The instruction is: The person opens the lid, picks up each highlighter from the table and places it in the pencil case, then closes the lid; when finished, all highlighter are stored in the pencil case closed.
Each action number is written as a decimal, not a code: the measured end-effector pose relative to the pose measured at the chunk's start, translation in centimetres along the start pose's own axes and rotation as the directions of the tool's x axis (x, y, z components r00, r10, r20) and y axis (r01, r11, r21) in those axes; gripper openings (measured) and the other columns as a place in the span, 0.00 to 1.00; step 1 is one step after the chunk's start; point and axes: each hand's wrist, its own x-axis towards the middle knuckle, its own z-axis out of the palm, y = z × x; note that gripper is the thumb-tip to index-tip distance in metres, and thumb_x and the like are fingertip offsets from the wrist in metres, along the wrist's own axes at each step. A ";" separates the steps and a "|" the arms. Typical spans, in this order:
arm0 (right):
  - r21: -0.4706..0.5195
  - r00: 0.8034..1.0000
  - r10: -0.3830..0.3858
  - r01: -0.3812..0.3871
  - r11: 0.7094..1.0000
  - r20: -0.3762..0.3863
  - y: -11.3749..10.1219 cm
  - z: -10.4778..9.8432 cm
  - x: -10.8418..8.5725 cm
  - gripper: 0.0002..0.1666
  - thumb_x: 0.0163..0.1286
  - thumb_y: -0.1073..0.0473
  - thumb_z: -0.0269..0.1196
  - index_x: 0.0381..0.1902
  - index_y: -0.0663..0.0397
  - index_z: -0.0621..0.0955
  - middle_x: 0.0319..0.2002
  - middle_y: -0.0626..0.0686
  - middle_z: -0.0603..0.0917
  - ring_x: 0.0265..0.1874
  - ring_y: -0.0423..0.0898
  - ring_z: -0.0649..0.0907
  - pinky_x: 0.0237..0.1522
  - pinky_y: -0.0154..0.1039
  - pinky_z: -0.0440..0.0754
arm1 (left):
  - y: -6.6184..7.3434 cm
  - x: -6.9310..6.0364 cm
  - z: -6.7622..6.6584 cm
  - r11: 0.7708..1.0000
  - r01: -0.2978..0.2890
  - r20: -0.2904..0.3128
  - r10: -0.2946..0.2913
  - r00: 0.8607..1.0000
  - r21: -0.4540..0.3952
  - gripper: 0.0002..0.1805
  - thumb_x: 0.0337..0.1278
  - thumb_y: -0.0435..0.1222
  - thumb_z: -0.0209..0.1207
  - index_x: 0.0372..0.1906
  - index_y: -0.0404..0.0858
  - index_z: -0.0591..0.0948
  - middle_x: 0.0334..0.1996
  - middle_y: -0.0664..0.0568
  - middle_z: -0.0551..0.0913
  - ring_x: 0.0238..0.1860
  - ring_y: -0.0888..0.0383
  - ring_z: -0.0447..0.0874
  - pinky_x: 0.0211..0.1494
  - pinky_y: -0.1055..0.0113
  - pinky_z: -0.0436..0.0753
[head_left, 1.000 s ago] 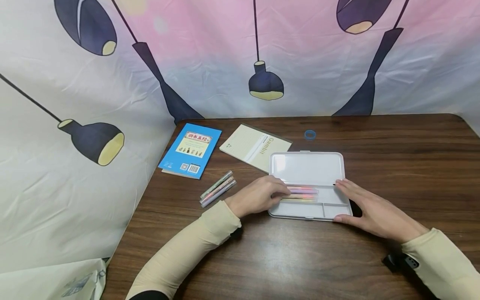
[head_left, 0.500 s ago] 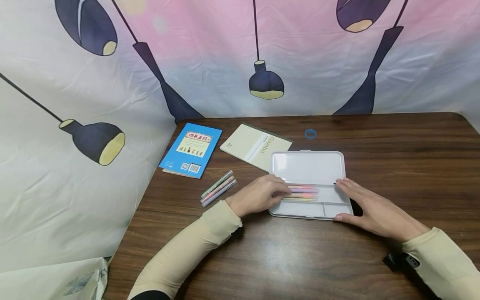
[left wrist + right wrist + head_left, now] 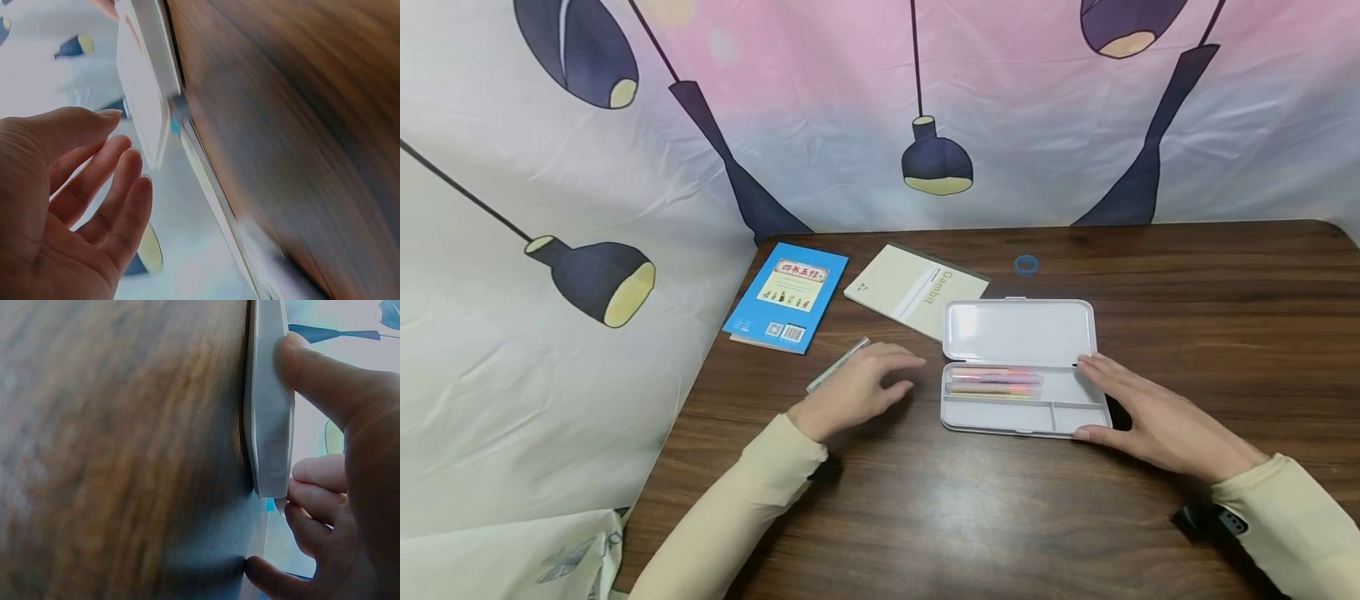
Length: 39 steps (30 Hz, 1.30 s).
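A white pencil case [image 3: 1000, 417] lies with its lid folded back and several pastel-coloured pens [image 3: 996, 382] in its long rear compartment. My right hand [image 3: 1165, 421] holds the case's right end, thumb at the front corner and fingers near the hinge; in the right wrist view its thumb and fingers touch the white case [image 3: 273, 406]. To the left of the case, my left hand [image 3: 853, 392] hovers above the table, fingers loosely bent around nothing. Beneath it a greenish pen [image 3: 838, 365] shows in part; the hand hides whatever else lies there.
A blue book [image 3: 786, 297] lies at the table's back left. Beside it a cream notebook [image 3: 917, 287] reaches partly behind the case lid. A blue ring [image 3: 1026, 265], perhaps a tape roll, sits farther back on the wooden table [image 3: 1210, 308]. A printed curtain [image 3: 820, 125] hangs behind.
My left hand has let go of the pens in the case and moved left, over the loose pens on the table. The right hand keeps its place on the case.
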 end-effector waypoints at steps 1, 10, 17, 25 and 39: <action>-0.001 1.000 0.003 -0.003 1.000 0.003 0.0 0.0 0.0 0.53 0.65 0.32 0.64 0.79 0.48 0.59 0.77 0.55 0.60 0.75 0.52 0.62 0.66 0.20 0.49 | -0.3 -0.6 -0.3 1.000 0.028 -0.013 -0.028 1.000 -0.006 0.20 0.63 0.34 0.65 0.60 0.42 0.83 0.56 0.53 0.84 0.59 0.58 0.80 0.66 0.61 0.75; -0.007 0.999 0.038 -0.038 0.999 0.034 -0.1 -0.1 0.0 0.54 0.64 0.30 0.62 0.79 0.46 0.58 0.77 0.54 0.59 0.75 0.53 0.62 0.62 0.47 0.66 | -3.0 -4.9 -1.2 0.988 0.150 -0.081 -0.153 0.985 -0.035 0.23 0.60 0.32 0.67 0.61 0.41 0.82 0.56 0.50 0.83 0.56 0.54 0.82 0.55 0.57 0.83; -0.005 0.998 0.039 -0.039 0.999 0.039 -0.1 -0.1 0.0 0.54 0.65 0.30 0.62 0.79 0.46 0.58 0.78 0.54 0.59 0.75 0.52 0.62 0.62 0.47 0.67 | -4.5 -6.9 -1.6 0.976 0.217 -0.109 -0.217 0.970 -0.007 0.21 0.58 0.31 0.68 0.58 0.40 0.83 0.52 0.51 0.84 0.50 0.56 0.83 0.51 0.58 0.83; -0.004 1.000 0.021 -0.021 1.000 0.021 -0.1 -0.1 0.0 0.53 0.65 0.31 0.63 0.79 0.47 0.58 0.77 0.54 0.59 0.75 0.51 0.61 0.66 0.38 0.63 | -4.9 -8.8 -1.7 0.969 0.243 -0.114 -0.237 0.965 0.038 0.22 0.57 0.31 0.69 0.58 0.41 0.84 0.51 0.50 0.85 0.48 0.55 0.84 0.51 0.55 0.83; -0.002 1.000 0.022 -0.022 1.000 0.015 -0.2 0.0 0.0 0.53 0.65 0.31 0.63 0.79 0.47 0.59 0.77 0.55 0.59 0.75 0.52 0.61 0.68 0.34 0.59 | -5.4 -9.2 -1.4 0.965 0.260 -0.095 -0.256 0.962 0.033 0.21 0.58 0.30 0.68 0.58 0.38 0.84 0.52 0.49 0.84 0.50 0.53 0.84 0.51 0.54 0.83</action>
